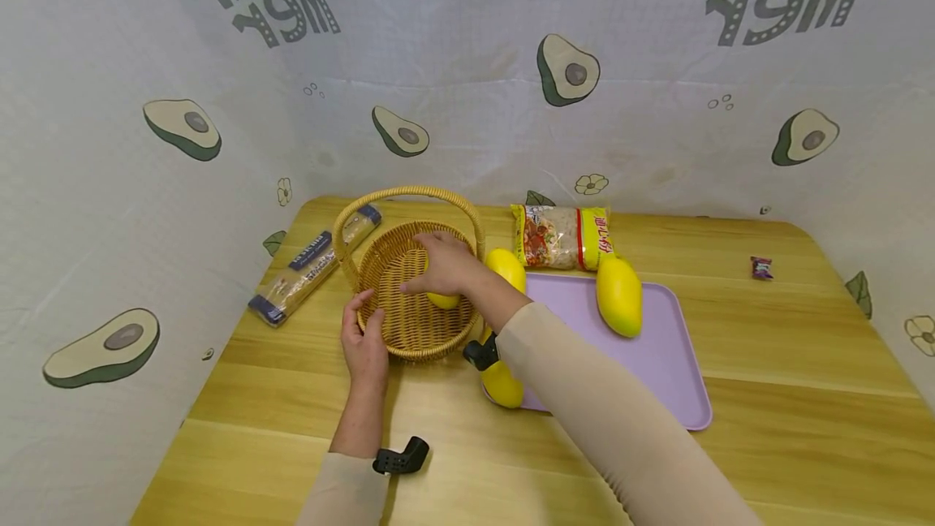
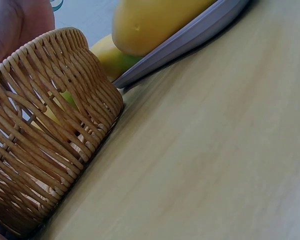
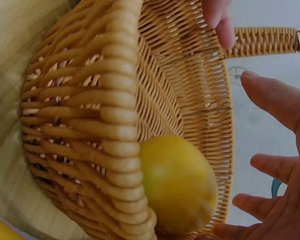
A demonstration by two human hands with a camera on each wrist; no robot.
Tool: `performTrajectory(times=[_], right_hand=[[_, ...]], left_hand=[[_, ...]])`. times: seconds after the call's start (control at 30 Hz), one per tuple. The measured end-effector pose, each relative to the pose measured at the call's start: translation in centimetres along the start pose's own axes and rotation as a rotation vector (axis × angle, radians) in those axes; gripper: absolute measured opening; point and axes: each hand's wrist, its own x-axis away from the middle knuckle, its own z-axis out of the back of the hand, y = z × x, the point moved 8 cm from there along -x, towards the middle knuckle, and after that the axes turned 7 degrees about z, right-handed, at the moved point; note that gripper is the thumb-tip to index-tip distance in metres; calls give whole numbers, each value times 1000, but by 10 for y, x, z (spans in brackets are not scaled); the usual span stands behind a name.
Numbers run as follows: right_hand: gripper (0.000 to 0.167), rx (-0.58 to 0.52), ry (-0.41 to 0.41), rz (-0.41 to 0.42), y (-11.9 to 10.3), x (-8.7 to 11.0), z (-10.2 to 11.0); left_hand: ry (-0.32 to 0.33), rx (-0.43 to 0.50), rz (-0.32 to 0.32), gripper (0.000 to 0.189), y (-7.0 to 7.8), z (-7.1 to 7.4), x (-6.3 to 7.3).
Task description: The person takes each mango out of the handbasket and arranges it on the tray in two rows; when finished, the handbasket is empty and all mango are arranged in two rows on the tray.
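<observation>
A wicker basket (image 1: pixel 409 339) with an arched handle stands on the table. My left hand (image 1: pixel 365 351) holds its near left rim between thumb and fingers. My right hand (image 1: pixel 447 266) reaches over the basket, fingers spread and apart from the mango below. That yellow mango (image 3: pixel 180 185) lies inside against the basket's right wall; in the head view the right hand partly covers it. Beside the basket, one mango (image 1: pixel 506 268) sits at the back left of the lilac tray (image 1: pixel 657 364). Another mango (image 1: pixel 502 386) is at its front left, and a third (image 1: pixel 619 297) at its back right.
A long pasta packet (image 1: pixel 310 270) with blue ends lies left of the basket. Behind the tray is a yellow-and-clear noodle bag (image 1: pixel 561 238). A small purple wrapped candy (image 1: pixel 761 268) lies far right. Avocado-printed curtain (image 1: pixel 467 120) encloses the table's back and sides.
</observation>
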Motion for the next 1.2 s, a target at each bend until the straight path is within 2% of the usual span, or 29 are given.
performTrajectory(times=[0.5,0.7,0.9,1.2], right_hand=[[92,48,-63,-87,10,-3,-11],[93,64,-84,-47,10,-4,-13],[90,125,-141,21,7,-5,-17],[89,152,-163,29,8,-4,-19]], left_hand=[[9,-9,14,36,-2,1,0],[5,2,14,36,-2,1,-1],[1,-4,22,36,-3,1,0],[-3,-1,24,36,-3,0,0]])
